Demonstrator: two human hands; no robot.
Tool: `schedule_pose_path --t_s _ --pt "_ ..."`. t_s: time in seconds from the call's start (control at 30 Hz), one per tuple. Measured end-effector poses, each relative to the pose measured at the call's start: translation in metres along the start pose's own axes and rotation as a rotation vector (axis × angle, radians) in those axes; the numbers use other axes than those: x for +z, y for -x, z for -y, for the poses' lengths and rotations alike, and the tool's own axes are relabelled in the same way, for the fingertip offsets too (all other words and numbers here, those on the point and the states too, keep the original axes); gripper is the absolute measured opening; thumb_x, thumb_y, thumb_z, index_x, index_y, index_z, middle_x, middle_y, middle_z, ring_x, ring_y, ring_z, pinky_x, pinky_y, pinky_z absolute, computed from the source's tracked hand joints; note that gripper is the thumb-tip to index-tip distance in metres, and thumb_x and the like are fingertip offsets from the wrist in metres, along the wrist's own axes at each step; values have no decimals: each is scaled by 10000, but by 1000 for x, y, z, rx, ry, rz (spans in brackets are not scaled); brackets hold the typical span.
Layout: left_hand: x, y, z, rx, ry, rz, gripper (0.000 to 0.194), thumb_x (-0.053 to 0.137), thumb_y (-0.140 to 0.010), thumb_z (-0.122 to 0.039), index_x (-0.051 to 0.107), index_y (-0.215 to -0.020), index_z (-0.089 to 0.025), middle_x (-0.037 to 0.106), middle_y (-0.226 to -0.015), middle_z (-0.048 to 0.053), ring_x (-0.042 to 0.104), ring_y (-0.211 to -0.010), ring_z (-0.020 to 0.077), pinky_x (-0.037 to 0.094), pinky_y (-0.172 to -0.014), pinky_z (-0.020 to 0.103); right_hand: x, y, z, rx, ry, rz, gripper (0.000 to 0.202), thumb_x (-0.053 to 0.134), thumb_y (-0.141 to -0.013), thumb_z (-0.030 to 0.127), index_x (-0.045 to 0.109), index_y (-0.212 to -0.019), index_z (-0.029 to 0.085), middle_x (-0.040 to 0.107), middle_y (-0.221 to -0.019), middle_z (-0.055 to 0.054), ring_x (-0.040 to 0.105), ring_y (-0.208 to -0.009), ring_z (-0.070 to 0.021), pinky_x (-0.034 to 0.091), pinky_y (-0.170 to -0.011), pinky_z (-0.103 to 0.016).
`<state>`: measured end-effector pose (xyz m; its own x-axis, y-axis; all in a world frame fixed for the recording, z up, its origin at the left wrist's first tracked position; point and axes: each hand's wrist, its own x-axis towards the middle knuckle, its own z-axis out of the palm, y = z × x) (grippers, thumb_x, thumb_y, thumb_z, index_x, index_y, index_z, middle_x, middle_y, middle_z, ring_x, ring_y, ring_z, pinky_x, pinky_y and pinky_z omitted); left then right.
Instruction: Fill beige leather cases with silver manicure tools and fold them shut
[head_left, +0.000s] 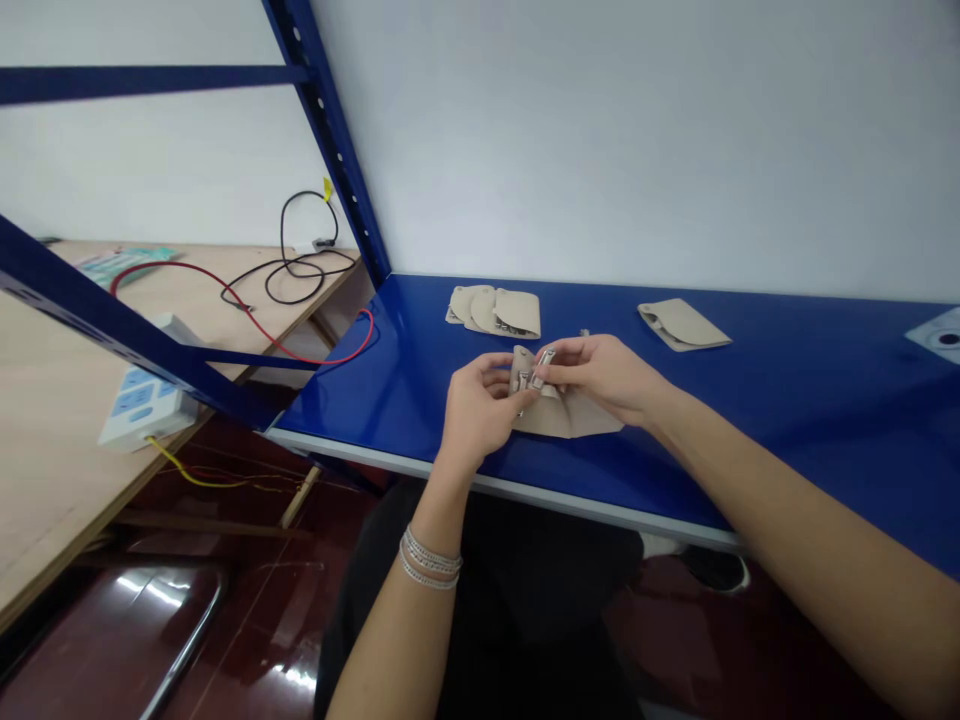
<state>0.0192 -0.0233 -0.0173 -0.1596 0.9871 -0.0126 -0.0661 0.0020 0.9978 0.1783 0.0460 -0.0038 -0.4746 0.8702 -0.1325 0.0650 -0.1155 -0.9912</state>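
- Left hand (pixel 480 410) is steadying the open beige pouch (pixel 544 422) near the desk's (pixel 420 370) front edge!
- Right hand (pixel 611 375) is pinching a metal tool (pixel 543 369) over it; moving on is demanding steady fingertips.

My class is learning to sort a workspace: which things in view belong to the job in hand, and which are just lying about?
Job in hand:
open beige pouch, at left hand
small metal tool, in right hand
overlapping pouches and lone folded pouch, likely

Lying about, apparently:
power strip
red cable
black cable
green packet

Blue tabletop (pixel 352 400) with overlapping beige pouches (pixel 517 312), another beige pouch (pixel 684 325) well apart, an open one (pixel 551 420) nearer.
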Motion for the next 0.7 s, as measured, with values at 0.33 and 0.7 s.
schedule_pose_path --t_s 0.33,0.7 --pt "-4 1 -1 -9 -10 48 528 866 -552 -197 638 -1019 -103 738 -845 101 699 -722 185 547 -640 262 0 -1 -3 5 7 27 343 902 -487 352 741 -736 181 733 -777 -44 654 -731 -174 537 -718 -294" --pt "-5 0 -1 4 -20 61 504 859 -561 -188 651 -1011 -99 727 -847 95 692 -738 175 547 -664 259 -1 -2 -1 13 85 -32 382 809 -654 497 763 -827 159 660 -688 -37 535 -615 -115 460 -577 -253"
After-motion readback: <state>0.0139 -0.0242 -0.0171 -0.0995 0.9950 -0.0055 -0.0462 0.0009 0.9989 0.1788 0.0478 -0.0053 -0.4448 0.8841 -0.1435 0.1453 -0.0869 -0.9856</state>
